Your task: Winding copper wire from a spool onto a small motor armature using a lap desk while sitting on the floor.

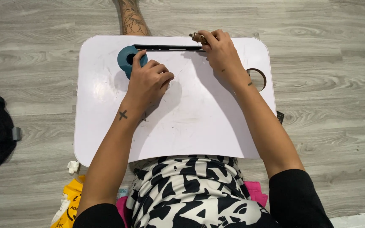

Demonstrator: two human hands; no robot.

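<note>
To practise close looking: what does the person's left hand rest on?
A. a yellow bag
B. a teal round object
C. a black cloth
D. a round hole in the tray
B: the left hand rests on the teal round object at the white lap tray's far edge.

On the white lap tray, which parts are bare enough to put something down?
The white tray is bare between the two forearms and left of the left hand. Its far edge is crowded: blue round object, slot, right hand holding a small brown object.
</note>
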